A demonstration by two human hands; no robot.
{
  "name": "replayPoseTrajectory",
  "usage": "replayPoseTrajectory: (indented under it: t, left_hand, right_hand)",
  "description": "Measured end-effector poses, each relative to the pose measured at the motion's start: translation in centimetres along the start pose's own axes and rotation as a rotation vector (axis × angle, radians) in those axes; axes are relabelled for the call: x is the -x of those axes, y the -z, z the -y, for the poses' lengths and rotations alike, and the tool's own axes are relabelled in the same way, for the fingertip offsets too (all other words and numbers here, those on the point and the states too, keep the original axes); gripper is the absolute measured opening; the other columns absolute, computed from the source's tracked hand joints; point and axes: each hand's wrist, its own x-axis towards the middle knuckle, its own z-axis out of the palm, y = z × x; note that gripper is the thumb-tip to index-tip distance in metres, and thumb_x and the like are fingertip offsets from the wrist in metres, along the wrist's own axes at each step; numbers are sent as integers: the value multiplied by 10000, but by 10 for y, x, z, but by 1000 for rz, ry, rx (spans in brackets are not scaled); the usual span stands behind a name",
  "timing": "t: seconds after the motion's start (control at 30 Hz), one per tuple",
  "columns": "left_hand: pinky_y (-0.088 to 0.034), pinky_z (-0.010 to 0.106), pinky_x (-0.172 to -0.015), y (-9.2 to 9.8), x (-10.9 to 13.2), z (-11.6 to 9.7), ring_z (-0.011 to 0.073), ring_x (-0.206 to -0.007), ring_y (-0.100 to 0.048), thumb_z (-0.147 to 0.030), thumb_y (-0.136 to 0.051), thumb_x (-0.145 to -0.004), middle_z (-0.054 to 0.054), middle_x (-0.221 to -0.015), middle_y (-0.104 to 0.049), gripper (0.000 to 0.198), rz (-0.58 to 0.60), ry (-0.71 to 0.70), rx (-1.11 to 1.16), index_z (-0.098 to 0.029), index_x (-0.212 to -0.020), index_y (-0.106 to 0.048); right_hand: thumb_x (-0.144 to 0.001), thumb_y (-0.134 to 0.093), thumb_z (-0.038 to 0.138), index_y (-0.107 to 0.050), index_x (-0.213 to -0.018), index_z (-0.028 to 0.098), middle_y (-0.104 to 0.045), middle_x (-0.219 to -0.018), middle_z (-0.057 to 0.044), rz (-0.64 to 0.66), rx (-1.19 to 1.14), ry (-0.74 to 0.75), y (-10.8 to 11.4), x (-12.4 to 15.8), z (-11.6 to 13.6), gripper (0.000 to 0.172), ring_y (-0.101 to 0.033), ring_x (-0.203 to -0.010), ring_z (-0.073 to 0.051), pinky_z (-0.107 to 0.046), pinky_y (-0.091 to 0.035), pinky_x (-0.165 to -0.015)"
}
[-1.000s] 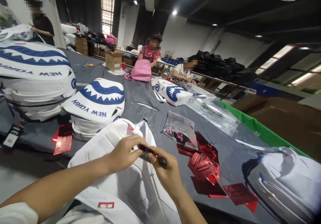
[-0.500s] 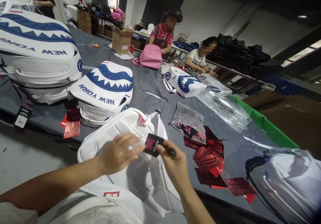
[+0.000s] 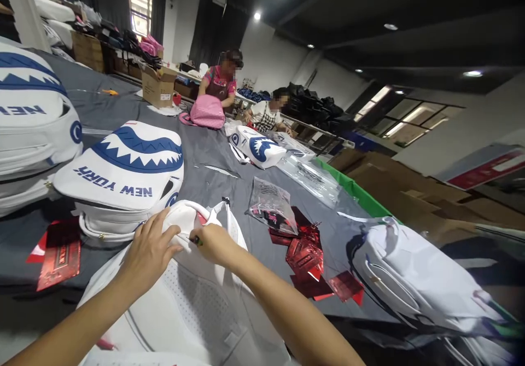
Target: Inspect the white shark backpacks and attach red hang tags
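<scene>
A white backpack [image 3: 188, 278] lies in front of me, its perforated back panel and straps facing up. My left hand [image 3: 150, 248] grips its top edge near the carry loop, thumb and fingers bent over the material. Close beside it, my right hand [image 3: 215, 245] is closed round a small dark tool [image 3: 198, 240] with a green part, at the base of the loop. Most of that tool is hidden in the fist, so its kind cannot be made out. A bit of red shows inside the loop.
Left stand white backpacks [image 3: 123, 158] with blue shark-teeth print. Red foil packets [image 3: 304, 251] and a clear bag of tags [image 3: 271, 204] lie right of me, before another white backpack [image 3: 406, 273]. Two people work across the table near a pink backpack [image 3: 207, 111].
Both hands have moved from mid-air to the backpack's top loop. The black card held in my right hand no longer shows. The view has swung right.
</scene>
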Motion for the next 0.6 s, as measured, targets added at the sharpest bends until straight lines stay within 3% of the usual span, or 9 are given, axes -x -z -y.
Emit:
replayPoseTrajectory:
  t: [0.17, 0.27, 0.43, 0.53, 0.6]
  left_hand:
    - [-465, 521, -974, -7, 3, 4, 359, -1335, -437, -266, -593, -914, 154, -1512, -386, 168, -63, -46, 11, -250, -1078, -627]
    - [-477, 526, -975, -15, 3, 9, 357, -1336, -449, -299, -564, -932, 141, -1513, -407, 251, -133, -80, 30, -259, -1178, -590]
    - [-501, 455, -1001, -21, 1, 11, 297, -1302, -515, -329, -397, -1004, 173, -1456, -490, 533, -291, -14, 118, -149, -1495, -295]
    - [-489, 428, -1032, -24, 2, 10, 265, -1287, -533, -287, -364, -1014, 156, -1434, -517, 536, -324, -16, 118, -142, -1519, -258]
    - [-480, 435, -1047, -25, 3, 10, 264, -1297, -523, -279, -378, -1011, 150, -1436, -515, 533, -331, -29, 94, -149, -1516, -268]
  right_hand:
    - [-856, -513, 147, -711, -1139, 205, -743, -955, -99, 75, 85, 50, -11, -14, 2, 351, -681, -870, -222, -280, -363, -635]
    - [-864, -521, 160, -710, -1099, 207, -743, -917, -90, 72, 114, 72, -16, -12, 1, 305, -687, -851, -229, -287, -377, -636]
    - [-907, -495, 148, -670, -1068, 185, -728, -959, -93, -116, 124, 18, -16, -9, 7, 241, -680, -799, -212, -289, -413, -647]
    - [-920, -540, 197, -685, -1075, 215, -740, -954, -51, -232, -71, 48, -13, -25, 16, 212, -674, -855, -184, -265, -440, -724]
    - [-894, -574, 189, -703, -1053, 219, -748, -963, -35, -226, -186, 100, -12, -36, 20, 207, -670, -885, -173, -253, -444, -752]
